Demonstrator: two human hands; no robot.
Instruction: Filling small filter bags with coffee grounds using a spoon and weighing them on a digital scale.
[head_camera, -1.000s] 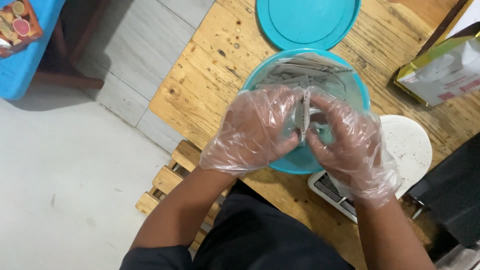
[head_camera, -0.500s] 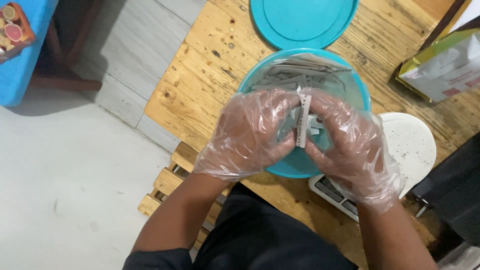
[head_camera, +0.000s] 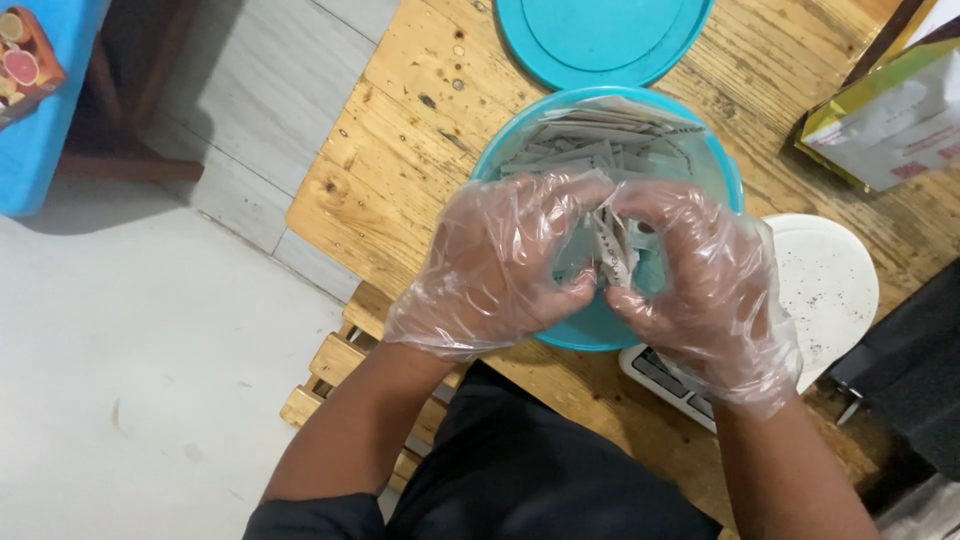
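Both hands wear loose, clear plastic gloves and meet over a round teal tub (head_camera: 510, 150) that stands on a pale wooden desk (head_camera: 400, 160). The left hand (head_camera: 505, 265) is curled, its fingers bent inward toward the right hand (head_camera: 705, 285), which is likewise closed. Between them they pinch a small grey-white sachet (head_camera: 612, 245), held roughly on edge just above the near side of the tub; the fingertips of both hands press on it, the left from one side and the right from the other. The crinkled gloves blur the exact grip, so it looks as though thumb and forefinger do the holding on each side, but that is not certain.

Inside the tub, beyond the hands, lies a heap of similar flat grey sachets (head_camera: 590, 145). The tub's matching teal lid (head_camera: 600, 35) lies flat on the desk behind it, apart from the rim. To the right, just beside the tub, sits a small kitchen scale with a round white platform (head_camera: 825, 285), partly hidden under the right wrist. At the far right edge lies a yellow-green packet (head_camera: 880, 115). Below the desk edge, slats of a wooden bench (head_camera: 335, 370) show beside the person's dark clothing.
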